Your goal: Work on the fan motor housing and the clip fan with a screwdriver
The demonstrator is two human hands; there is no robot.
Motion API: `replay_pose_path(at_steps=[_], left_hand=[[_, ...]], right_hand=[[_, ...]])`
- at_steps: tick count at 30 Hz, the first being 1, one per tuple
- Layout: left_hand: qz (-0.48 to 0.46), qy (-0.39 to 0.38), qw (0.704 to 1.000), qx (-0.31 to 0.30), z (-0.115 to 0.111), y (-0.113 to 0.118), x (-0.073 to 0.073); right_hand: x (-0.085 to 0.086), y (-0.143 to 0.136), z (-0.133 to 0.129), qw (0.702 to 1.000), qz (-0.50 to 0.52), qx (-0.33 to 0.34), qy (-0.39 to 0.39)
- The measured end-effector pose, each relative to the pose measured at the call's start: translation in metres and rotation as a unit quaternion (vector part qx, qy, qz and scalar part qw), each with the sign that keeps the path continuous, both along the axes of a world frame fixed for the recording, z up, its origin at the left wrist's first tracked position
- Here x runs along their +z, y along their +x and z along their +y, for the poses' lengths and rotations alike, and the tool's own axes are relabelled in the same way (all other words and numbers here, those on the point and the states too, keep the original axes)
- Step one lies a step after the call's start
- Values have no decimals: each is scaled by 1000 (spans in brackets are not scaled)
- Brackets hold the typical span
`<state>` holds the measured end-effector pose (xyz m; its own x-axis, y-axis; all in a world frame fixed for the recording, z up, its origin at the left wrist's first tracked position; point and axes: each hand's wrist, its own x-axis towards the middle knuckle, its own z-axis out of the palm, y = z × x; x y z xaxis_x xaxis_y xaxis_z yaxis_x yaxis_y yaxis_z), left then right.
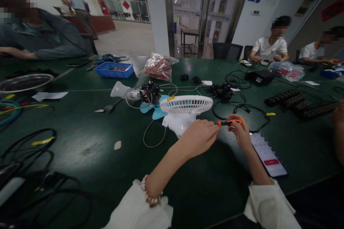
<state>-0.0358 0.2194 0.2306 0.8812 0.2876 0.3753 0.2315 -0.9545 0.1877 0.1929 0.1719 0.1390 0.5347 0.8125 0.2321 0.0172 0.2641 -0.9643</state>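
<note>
Right hand: pinching screwdriver by handle; left hand: fingers curled at screwdriver's far end, whether gripping it cannot be told; fan: just beyond left hand.

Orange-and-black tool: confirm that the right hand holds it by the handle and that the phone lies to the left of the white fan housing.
Not quite: the phone lies to the right of the white fan housing, as the head view shows. The right hand does hold the orange-and-black tool by the handle.
</note>
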Motion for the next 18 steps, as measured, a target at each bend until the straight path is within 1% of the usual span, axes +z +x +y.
replay_pose_path(at_steps=[1, 3, 6, 8, 10, 13, 16, 18], left_hand=[[-11, 17, 1000, 12, 3, 3, -2], [-51, 67, 995, 44, 10, 4, -12], [-123, 134, 980, 82, 23, -3, -36], [-123, 151, 976, 99, 30, -7, -51], [-100, 164, 975, 108, 36, -9, -62], [-93, 188, 971, 119, 40, -8, -71], [-103, 200, 966, 126, 40, -6, -75], [-110, 202, 964, 133, 39, -6, -75]], right_hand=[[0, -1, 1, 1000, 11, 7, 1], [1, -2, 1, 999, 35, 25, 6], [5, -6, 0, 997, 62, 44, 27], [8, -9, -1, 995, 74, 47, 37], [10, -10, -2, 994, 88, 52, 41], [10, -12, -3, 990, 111, 69, 47], [8, -12, -5, 983, 139, 100, 59], [9, -12, -5, 981, 146, 109, 60]])
